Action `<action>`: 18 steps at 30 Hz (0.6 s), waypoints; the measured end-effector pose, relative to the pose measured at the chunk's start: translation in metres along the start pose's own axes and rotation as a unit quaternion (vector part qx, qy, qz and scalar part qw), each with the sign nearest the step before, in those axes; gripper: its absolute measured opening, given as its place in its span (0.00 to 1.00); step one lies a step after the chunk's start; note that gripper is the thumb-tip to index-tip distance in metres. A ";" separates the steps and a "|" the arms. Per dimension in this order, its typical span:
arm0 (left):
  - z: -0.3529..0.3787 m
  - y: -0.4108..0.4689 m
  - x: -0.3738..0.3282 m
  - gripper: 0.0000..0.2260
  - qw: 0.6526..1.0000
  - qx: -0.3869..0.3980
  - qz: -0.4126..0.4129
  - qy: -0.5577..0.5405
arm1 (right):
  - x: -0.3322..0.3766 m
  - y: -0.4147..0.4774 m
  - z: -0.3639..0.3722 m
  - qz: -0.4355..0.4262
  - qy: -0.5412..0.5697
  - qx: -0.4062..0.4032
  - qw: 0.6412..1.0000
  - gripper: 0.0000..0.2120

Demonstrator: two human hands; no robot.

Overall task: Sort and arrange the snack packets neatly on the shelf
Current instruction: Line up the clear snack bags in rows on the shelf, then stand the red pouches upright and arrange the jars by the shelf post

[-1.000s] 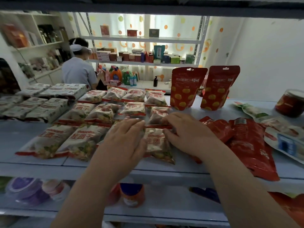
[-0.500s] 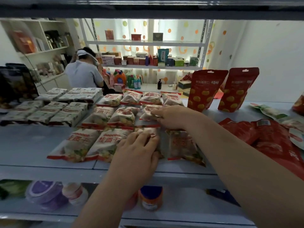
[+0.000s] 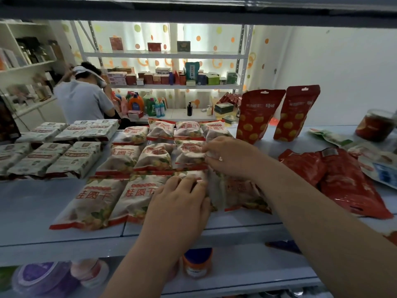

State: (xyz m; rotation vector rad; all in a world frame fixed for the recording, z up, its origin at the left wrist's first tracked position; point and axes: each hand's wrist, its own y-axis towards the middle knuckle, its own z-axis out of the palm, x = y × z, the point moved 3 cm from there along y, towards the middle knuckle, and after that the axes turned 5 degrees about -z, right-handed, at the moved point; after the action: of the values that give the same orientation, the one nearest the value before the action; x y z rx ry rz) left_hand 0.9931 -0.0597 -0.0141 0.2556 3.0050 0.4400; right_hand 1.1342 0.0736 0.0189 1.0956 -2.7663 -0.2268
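1. Head view, packets: the longan packets [image 3: 120, 160] lie flat on the shelf [image 3: 28, 203] in three rows running front to back, red seams toward the person. They look light, soft and puffy, with crinkly film that should slide easily on the smooth board. My guess is that the best hold is on the flat sealed seam or across the body with a flat palm; squeezing the middle could crush the dried fruit.

2. Head view, left hand [image 3: 178, 203]: palm down on a front-row packet [image 3: 189, 175], fingers spread and flat. It is pressing rather than closed round anything.

3. Head view, right hand [image 3: 227, 155]: reached into the middle row, its fingertips [image 3: 207, 149] pinched on the right edge of a middle-row packet [image 3: 189, 151]. One more packet [image 3: 240, 190] lies under the right forearm, skewed and out of line with its row.

4. Head view, other stock: white packs [image 3: 71, 155] are squared up at left. Two red pouches [image 3: 257, 117] stand upright at the back, while more red bags [image 3: 348, 181] lie loose at right, unsorted. These seem stiffer and slicker.

5. Head view, containers: a clear jar [image 3: 376, 125] at far right holds something red, lid on. On the lower shelf stand an orange jar [image 3: 196, 263] and a purple tub [image 3: 43, 278]; their contents cannot be made out.
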 end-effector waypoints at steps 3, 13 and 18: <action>-0.006 0.010 -0.002 0.20 1.000 -0.021 0.007 -0.020 | -0.002 -0.025 -0.011 0.004 -0.025 -0.033 0.999 0.13; -0.022 0.054 -0.053 0.22 0.996 0.002 0.086 0.028 | -0.054 -0.100 -0.034 0.077 -0.087 -0.006 0.993 0.11; -0.011 0.066 -0.095 0.18 0.994 0.018 0.107 0.020 | -0.106 -0.140 -0.053 0.117 -0.084 0.033 0.989 0.12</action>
State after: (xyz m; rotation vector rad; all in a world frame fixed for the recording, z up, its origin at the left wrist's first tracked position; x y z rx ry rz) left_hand 1.0956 -0.0171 0.0223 0.5815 3.0393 0.4122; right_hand 1.3141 0.0419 0.0329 0.7886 -3.0407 -0.2082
